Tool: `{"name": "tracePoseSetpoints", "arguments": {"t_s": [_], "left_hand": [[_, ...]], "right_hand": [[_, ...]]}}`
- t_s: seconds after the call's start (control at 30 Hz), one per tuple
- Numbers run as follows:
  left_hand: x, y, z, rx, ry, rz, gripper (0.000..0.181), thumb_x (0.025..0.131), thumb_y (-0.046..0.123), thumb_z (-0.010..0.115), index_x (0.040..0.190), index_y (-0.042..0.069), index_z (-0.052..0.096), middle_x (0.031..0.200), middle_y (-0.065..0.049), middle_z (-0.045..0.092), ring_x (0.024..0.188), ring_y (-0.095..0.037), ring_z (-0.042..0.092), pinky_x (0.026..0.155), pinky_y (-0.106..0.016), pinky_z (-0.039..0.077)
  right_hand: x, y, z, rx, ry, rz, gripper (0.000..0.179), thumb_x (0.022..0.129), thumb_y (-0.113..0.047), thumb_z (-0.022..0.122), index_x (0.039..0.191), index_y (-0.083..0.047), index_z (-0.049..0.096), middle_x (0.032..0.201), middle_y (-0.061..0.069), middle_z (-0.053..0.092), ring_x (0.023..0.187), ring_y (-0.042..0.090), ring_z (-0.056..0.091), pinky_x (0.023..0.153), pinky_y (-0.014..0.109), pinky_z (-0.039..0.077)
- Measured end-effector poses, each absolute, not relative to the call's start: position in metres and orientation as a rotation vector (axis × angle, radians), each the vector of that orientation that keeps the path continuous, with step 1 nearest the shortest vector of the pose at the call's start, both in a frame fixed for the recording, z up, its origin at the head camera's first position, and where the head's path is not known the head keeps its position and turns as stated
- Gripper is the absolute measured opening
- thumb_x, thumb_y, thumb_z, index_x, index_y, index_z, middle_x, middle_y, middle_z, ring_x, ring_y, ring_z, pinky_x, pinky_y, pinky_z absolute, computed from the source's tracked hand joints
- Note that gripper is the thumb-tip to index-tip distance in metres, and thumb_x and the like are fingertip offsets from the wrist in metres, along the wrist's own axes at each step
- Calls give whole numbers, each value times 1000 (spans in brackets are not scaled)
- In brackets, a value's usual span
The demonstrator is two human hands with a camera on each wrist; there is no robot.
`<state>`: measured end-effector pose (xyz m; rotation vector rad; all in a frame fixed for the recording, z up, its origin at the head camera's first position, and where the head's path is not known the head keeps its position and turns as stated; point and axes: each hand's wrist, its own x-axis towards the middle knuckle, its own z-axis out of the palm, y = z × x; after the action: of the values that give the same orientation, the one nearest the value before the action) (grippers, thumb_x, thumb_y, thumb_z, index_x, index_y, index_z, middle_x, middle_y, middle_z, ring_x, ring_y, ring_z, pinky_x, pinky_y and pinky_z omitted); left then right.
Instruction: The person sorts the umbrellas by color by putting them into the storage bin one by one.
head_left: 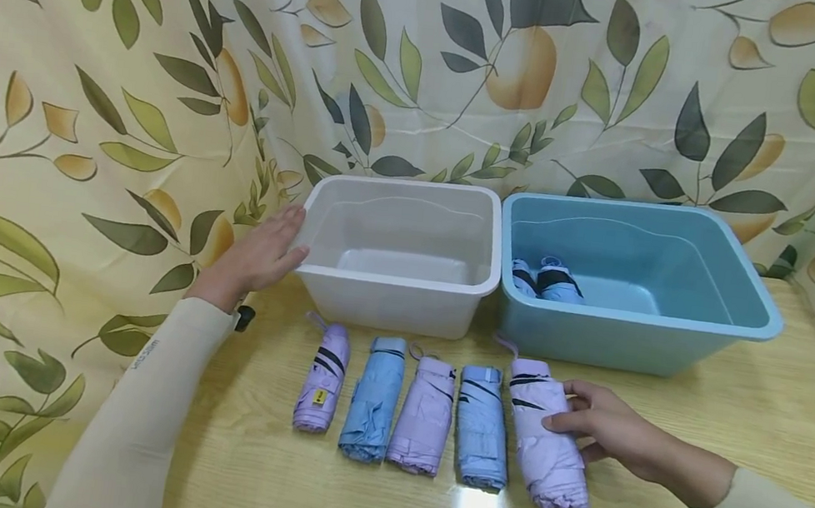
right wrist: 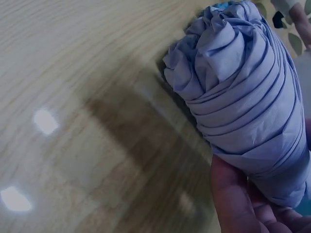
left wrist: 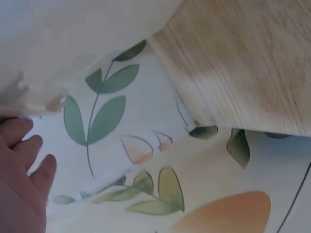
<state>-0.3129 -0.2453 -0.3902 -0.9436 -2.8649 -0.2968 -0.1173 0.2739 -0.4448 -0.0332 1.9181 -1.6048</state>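
My right hand (head_left: 613,432) grips a lilac folded umbrella (head_left: 543,441) at the right end of a row on the table, thumb on top and fingers at its side. In the right wrist view the gathered cloth end of that umbrella (right wrist: 243,97) shows close up over the wood. To its left lie a blue umbrella (head_left: 482,430), a second lilac one (head_left: 424,415), another blue one (head_left: 372,401) and a smaller lilac one (head_left: 323,378) with a yellow tag. My left hand (head_left: 260,250) rests with extended fingers against the left side of the white bin (head_left: 394,307).
A light blue bin (head_left: 594,338) stands right of the white one, with two blue umbrellas (head_left: 558,281) inside at its left. Leaf-patterned cloth (head_left: 429,64) hangs behind and to the left of the wooden table (head_left: 348,507).
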Motion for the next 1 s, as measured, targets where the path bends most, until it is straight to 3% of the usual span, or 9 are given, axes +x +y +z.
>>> {"name": "tracePoseSetpoints", "arguments": {"t_s": [0.3, 0.6, 0.8, 1.0], "left_hand": [[-315, -253, -385, -953, -2866, -93, 74, 103, 49, 28, 152, -5, 17, 159, -20, 14, 147, -30, 5, 116, -48, 12], [-320, -248, -384, -936, -2857, -16, 71, 104, 48, 26, 154, -2, 17, 160, -16, 12, 147, -31, 5, 117, -46, 8], [-317, -251, -387, -938, -2840, -25, 72, 104, 47, 24, 152, -5, 18, 159, -20, 14, 146, -35, 9, 116, -49, 12], [-312, -252, -391, -932, -2841, -43, 73, 104, 48, 23, 152, -5, 19, 159, -19, 13, 146, -37, 11, 116, -49, 12]], "right_hand": [[-121, 275, -428, -208, 1779, -1672, 61, 98, -12, 55, 140, 16, 21, 116, 18, 61, 100, 33, 62, 77, 54, 54], [-122, 241, -385, -297, 1633, -1758, 56, 99, -12, 49, 140, 13, 20, 119, 19, 58, 103, 32, 62, 80, 53, 53], [-139, 220, -348, -418, 1651, -1774, 50, 99, -9, 50, 138, 10, 26, 118, 20, 59, 100, 31, 64, 80, 52, 54], [-172, 191, -321, -373, 1763, -1798, 57, 96, -6, 55, 141, 10, 24, 119, 20, 56, 100, 28, 64, 84, 48, 54]]}}
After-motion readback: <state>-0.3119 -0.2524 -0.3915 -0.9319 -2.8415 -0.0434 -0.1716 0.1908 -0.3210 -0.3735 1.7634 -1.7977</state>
